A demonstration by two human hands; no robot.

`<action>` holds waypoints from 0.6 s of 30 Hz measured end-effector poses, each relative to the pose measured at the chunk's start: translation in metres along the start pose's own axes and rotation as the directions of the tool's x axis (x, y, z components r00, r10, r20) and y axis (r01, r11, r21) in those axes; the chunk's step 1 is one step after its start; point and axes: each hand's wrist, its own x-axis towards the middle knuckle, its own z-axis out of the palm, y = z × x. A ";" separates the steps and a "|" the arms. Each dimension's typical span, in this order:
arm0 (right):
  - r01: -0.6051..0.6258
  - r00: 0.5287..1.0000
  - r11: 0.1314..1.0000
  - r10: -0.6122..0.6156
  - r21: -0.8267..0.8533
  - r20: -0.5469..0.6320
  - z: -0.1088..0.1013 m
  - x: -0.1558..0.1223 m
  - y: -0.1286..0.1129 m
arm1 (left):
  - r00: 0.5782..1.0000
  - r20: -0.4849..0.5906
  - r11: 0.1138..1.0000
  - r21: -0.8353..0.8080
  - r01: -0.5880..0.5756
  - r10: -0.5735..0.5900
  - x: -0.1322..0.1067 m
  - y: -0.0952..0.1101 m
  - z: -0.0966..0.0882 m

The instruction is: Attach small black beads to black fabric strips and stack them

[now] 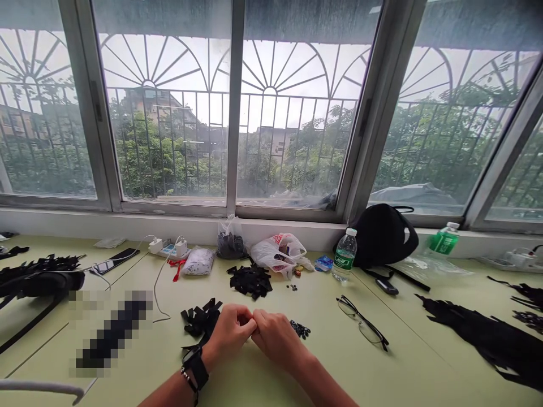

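Note:
My left hand [229,330] and my right hand [278,338] meet at the fingertips over the table [322,362]. Both are closed in a pinch; whatever lies between the fingers is hidden or too small to name. Close by my left hand is a pile of short black strips [200,319], partly covered by the hand and wrist. Just beyond my right hand lies a small heap of black ring-like pieces [302,329]. Farther back sits another pile of black strips [249,281], with several tiny dark pieces [292,288] to its right.
Along the window side stand a bag of dark pieces [231,243], a white plastic bag [278,254], a water bottle [344,257] and a black cap [384,237]. Glasses [367,325] lie right. More black material [487,339] spreads far right. A phone [114,261] and cable are left.

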 end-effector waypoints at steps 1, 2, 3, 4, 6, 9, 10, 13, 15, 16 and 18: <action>-0.007 1.000 1.000 0.007 0.004 0.005 -0.001 0.000 0.000 | 1.000 -0.008 1.000 0.008 -0.012 0.012 0.000 0.000 0.000; -0.013 1.000 1.000 0.013 0.008 0.006 -0.001 0.000 0.001 | 1.000 -0.016 1.000 0.016 -0.024 0.025 0.000 0.000 0.000; -0.017 1.000 1.000 0.017 0.013 0.004 -0.002 0.000 0.001 | 0.999 -0.021 0.999 0.024 -0.036 0.036 0.000 0.000 0.000; -0.018 1.000 1.000 0.018 0.020 0.002 -0.002 -0.001 0.002 | 0.999 -0.023 0.999 0.032 -0.044 0.044 -0.001 0.001 0.000; -0.020 1.000 0.999 0.020 0.031 0.000 -0.001 -0.001 0.003 | 0.998 -0.018 0.998 0.045 -0.052 0.053 -0.001 0.003 -0.001; -0.020 1.000 0.999 0.020 0.035 0.004 0.000 -0.001 0.004 | 0.998 -0.012 0.996 0.059 -0.060 0.061 -0.002 0.006 -0.002; -0.019 1.000 0.999 0.019 0.031 0.001 0.000 -0.001 0.004 | 0.998 -0.016 0.996 0.063 -0.062 0.063 -0.002 0.006 -0.002; -0.006 1.000 1.000 0.006 -0.003 -0.020 0.001 -0.001 0.004 | 0.998 -0.032 0.995 0.080 -0.059 0.061 -0.002 0.007 -0.002; 0.005 0.999 0.999 -0.006 -0.032 -0.035 0.001 0.000 0.003 | 0.998 -0.037 0.995 0.082 -0.050 0.053 -0.002 0.007 -0.002; 0.010 0.999 0.999 -0.012 -0.044 -0.038 0.001 0.000 0.002 | 0.998 -0.035 0.996 0.077 -0.045 0.048 -0.002 0.006 -0.002; 0.015 0.999 0.998 -0.017 -0.057 -0.038 0.000 0.001 0.000 | 0.999 -0.026 0.998 0.054 -0.038 0.039 -0.002 0.005 -0.001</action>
